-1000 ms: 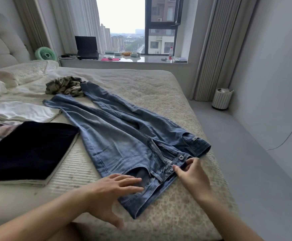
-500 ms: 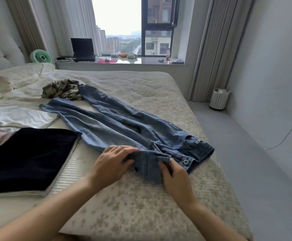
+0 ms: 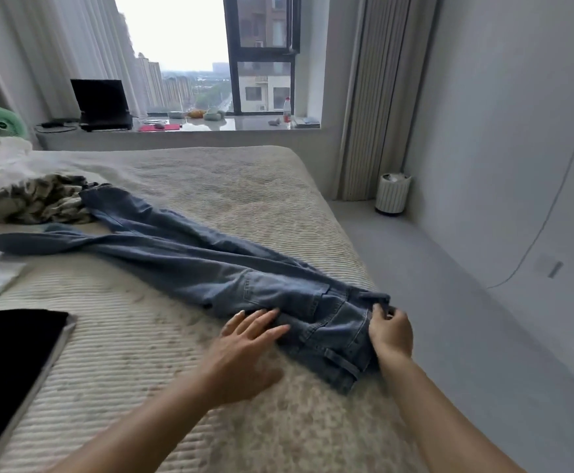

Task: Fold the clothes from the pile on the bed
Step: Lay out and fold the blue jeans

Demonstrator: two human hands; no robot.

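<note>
Midway through the fold, a pair of jeans (image 3: pixel 210 268) lies on the bed (image 3: pixel 231 186), halved lengthwise with one leg laid over the other and the waistband near the bed's right edge. The left hand (image 3: pixel 244 349) rests flat and spread, fingertips on the seat of the jeans, while the right hand (image 3: pixel 389 332) pinches the waistband corner. To finish the step well, the legs, which splay apart toward the hems, likely need drawing together and smoothing before the length is doubled over. The denim is faded blue, a back pocket face up, creased along the thigh. A crumpled patterned garment (image 3: pixel 40 199) waits at the hems; a folded black item (image 3: pixel 9 349) sits at left.
</note>
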